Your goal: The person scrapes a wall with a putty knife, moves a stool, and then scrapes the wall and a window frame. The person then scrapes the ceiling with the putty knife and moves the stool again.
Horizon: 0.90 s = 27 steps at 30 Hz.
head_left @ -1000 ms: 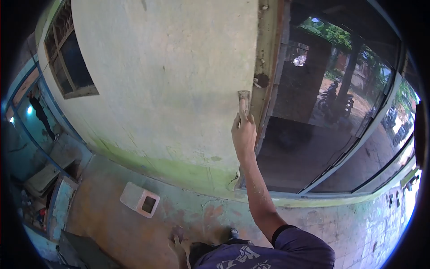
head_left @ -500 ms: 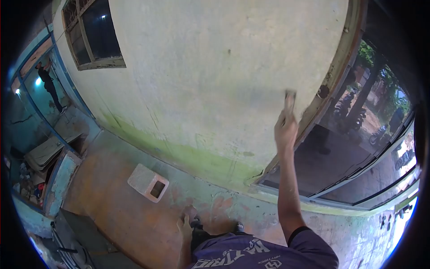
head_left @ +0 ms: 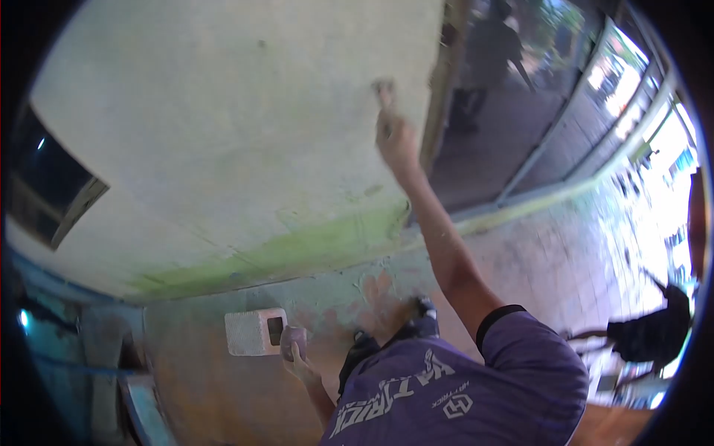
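Note:
My right hand (head_left: 395, 141) is raised against the pale plastered wall (head_left: 223, 134) and grips a narrow scraper (head_left: 384, 92), whose blade touches the wall close to the door frame (head_left: 440, 82). My left hand (head_left: 296, 357) hangs low beside my hip and seems to hold a small dark purplish object (head_left: 292, 339); blur hides what it is. My feet in dark shoes (head_left: 424, 318) stand at the wall's base.
A hollow concrete block (head_left: 255, 331) lies on the reddish floor by my left hand. A green-stained band (head_left: 282, 253) runs along the wall's foot. A dark window (head_left: 44, 186) is at left, an open doorway (head_left: 506, 111) at right, and a dark figure (head_left: 654, 334) at far right.
The view has swung and tilted. My right hand with the scraper has risen higher on the wall beside the door frame. My left hand stays low near the block.

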Each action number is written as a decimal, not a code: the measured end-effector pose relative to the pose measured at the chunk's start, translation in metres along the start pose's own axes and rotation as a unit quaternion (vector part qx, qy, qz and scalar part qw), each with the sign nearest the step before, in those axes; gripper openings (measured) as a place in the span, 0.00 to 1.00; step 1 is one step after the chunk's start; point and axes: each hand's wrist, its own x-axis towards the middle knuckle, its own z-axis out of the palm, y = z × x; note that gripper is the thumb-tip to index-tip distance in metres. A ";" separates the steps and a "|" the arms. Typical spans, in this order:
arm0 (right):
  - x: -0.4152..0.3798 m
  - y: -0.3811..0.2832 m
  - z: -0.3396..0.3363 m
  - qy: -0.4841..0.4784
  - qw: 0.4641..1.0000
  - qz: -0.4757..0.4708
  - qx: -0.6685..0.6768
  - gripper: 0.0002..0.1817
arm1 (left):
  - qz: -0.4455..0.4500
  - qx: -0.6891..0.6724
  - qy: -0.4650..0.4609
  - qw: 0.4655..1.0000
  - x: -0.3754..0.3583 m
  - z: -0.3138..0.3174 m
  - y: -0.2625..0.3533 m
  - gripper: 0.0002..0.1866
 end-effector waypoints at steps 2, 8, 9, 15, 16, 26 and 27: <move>-0.101 0.034 -0.003 -0.136 0.981 0.135 -0.016 0.28 | 0.049 0.033 -0.045 0.997 0.018 -0.007 -0.017 0.23; -0.415 0.087 -0.104 -0.345 0.793 0.500 -0.041 0.40 | 0.023 0.023 -0.125 0.992 0.074 -0.019 -0.039 0.25; -0.447 0.082 -0.126 -0.332 0.771 0.543 -0.020 0.38 | -0.054 -0.020 -0.094 0.994 0.069 0.007 -0.005 0.26; -0.437 0.074 -0.165 -0.075 0.620 0.753 0.208 0.32 | -0.079 0.039 -0.176 0.980 0.095 0.128 0.047 0.27; -0.430 0.081 -0.156 -0.011 0.600 0.756 0.261 0.30 | -0.072 0.023 -0.187 0.979 0.100 0.148 0.051 0.28; -0.316 0.142 -0.040 0.049 0.358 0.743 0.564 0.06 | 0.053 0.054 -0.105 0.992 0.074 0.244 0.117 0.27; -0.295 0.139 -0.028 0.080 0.323 0.731 0.596 0.06 | 0.046 0.041 -0.087 0.994 0.057 0.250 0.134 0.27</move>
